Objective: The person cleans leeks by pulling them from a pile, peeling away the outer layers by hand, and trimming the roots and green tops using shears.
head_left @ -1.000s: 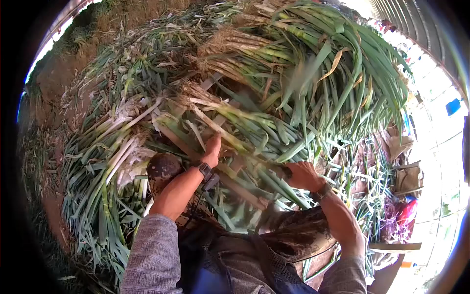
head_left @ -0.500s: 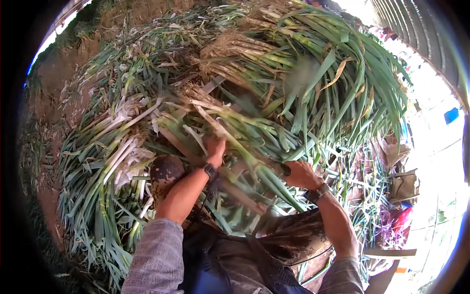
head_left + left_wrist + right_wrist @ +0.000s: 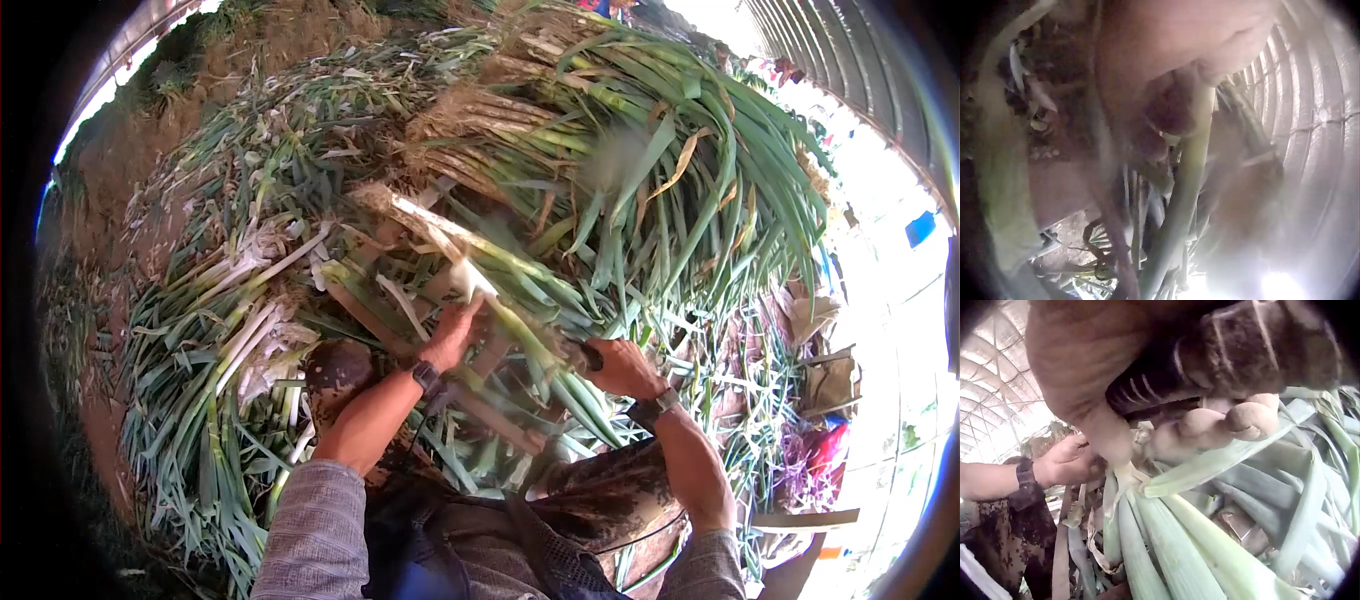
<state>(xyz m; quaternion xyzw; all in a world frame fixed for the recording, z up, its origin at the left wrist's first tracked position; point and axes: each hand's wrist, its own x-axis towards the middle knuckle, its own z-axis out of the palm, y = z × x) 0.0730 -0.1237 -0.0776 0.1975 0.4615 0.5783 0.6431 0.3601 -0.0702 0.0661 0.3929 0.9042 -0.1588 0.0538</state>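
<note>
A long green onion [image 3: 525, 335] slants across in front of the person's lap, its root end up and to the left. The left hand [image 3: 455, 330] grips its pale stem, where a bright white stretch shows beside the fingers. In the left wrist view the stem [image 3: 1191, 153] passes under the curled fingers. The right hand [image 3: 625, 368] is at the neck, where the leaves [image 3: 1172, 544] fan out. In the right wrist view, its fingers curl round a dark handle with light bands [image 3: 1241, 350]. The handle's far end is hidden.
A large heap of untrimmed green onions [image 3: 690, 150] lies at upper right, roots facing left. Onions with white stems [image 3: 205, 350] are piled at left. Leaf scraps [image 3: 300, 120] cover the ground beyond. A cardboard box [image 3: 832, 378] and a red bag [image 3: 828, 450] stand at right.
The left hand has moved down and to the right, closer to the right hand. A bright white stretch of stem now shows at its fingers. The right hand has shifted only slightly.
</note>
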